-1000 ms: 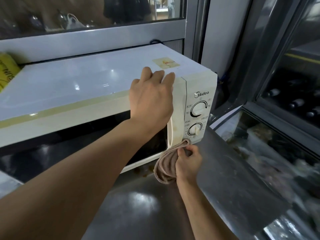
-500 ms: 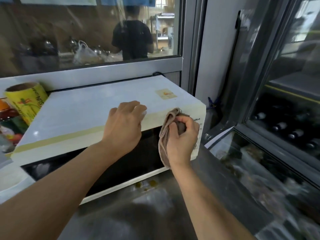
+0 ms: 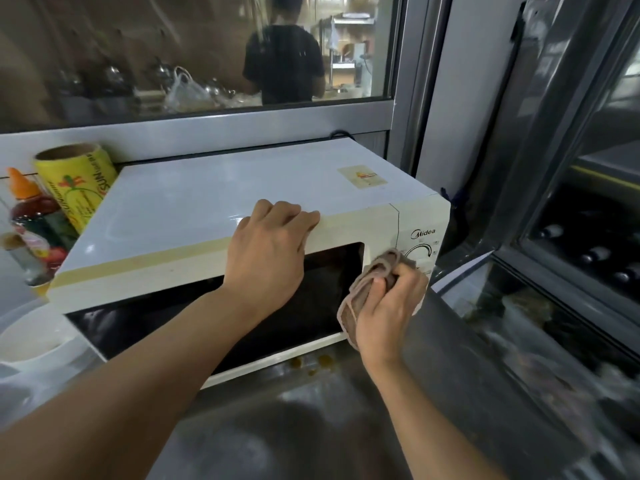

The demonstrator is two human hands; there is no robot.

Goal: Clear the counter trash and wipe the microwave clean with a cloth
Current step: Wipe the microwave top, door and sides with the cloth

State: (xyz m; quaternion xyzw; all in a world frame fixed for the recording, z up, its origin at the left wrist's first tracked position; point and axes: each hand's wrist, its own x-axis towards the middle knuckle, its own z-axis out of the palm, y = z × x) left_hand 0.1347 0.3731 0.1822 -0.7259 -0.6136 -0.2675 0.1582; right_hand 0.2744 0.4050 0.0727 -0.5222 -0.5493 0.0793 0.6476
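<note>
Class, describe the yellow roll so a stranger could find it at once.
Start at the white microwave on the steel counter. At its back left corner leans the yellow roll, its open cardboard end facing up. Unlike the orange-capped sauce bottle beside it, it is bright yellow with printed lettering.

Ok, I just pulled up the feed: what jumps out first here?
The white microwave fills the middle. The left hand rests on its top front edge while the right hand grips a brownish cloth against the control panel beside the door. On the steel counter, brown drips sit just under the door's lower edge.
</note>
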